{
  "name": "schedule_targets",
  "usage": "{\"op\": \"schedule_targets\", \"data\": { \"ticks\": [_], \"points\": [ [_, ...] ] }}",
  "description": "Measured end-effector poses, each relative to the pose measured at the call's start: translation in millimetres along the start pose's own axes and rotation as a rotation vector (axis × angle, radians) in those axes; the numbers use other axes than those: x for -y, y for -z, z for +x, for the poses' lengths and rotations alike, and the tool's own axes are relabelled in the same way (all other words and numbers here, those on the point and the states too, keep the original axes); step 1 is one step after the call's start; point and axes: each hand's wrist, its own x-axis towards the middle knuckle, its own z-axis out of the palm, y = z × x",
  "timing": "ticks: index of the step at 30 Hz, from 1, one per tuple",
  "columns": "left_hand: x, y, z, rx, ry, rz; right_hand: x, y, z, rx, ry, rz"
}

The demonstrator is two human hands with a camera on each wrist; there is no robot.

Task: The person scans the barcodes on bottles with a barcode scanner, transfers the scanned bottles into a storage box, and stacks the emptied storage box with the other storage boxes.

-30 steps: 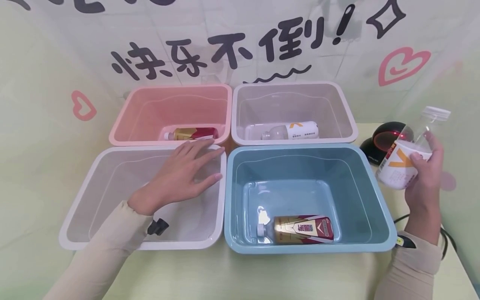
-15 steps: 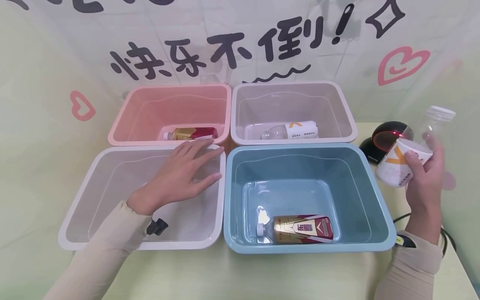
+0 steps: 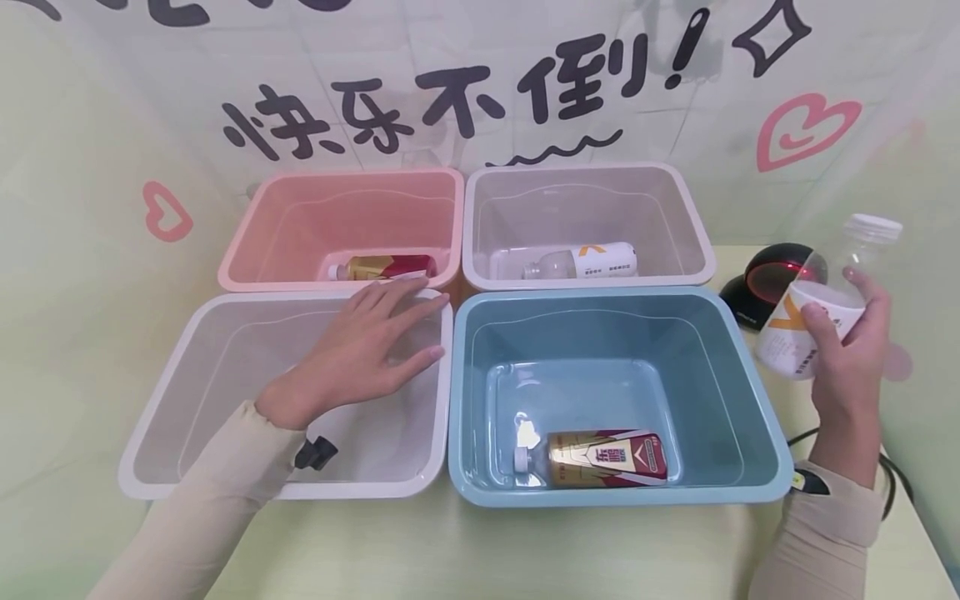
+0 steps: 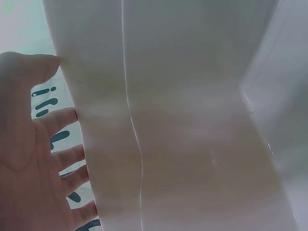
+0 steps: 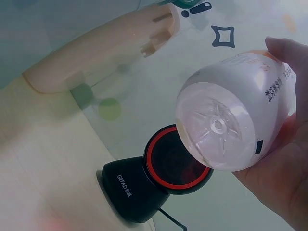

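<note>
- The bottle (image 5: 228, 108), tilted, hangs near the counter's (image 3: 555, 554) right edge, just beside the black scanner (image 5: 130, 192).
- The right hand's (image 3: 853, 358) grip wraps it; loosened, smooth plastic could slip.
- Lowering carelessly might knock the scanner.
- The left hand (image 3: 352, 358), fingers spread, touches the white bin's (image 3: 285, 492) back right corner; pressing could shift it.

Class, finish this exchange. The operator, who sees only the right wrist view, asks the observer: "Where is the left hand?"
Observer: The left hand is over the front left bin, its fingers at the rim.
Operator: I see the held bottle. Is there another like it?
Observer: Yes, a similar white-labelled bottle lies on its side in the back right bin.
Operator: And what is in the front right bin?
Observer: A red and gold bottle on its side, cap pointing left in the head view.
</note>
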Motion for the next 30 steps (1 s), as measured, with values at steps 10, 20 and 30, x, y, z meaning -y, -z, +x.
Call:
{"op": "schedule_targets", "data": {
  "ticks": [10, 20, 30],
  "points": [
    [0.2, -0.8, 0.9, 0.009, 0.0, -0.011, 0.1, 1.6, 0.8, -0.01, -0.037, 0.021],
    [0.4, -0.4, 1.2, 0.002, 0.001, -0.004, -0.3, 2.2, 0.8, 0.064, -0.037, 0.176],
    [0.2, 0.8, 0.7, 0.003, 0.002, -0.008, 1.7, 0.4, 1.3, 0.043, -0.052, 0.162]
  ]
}}
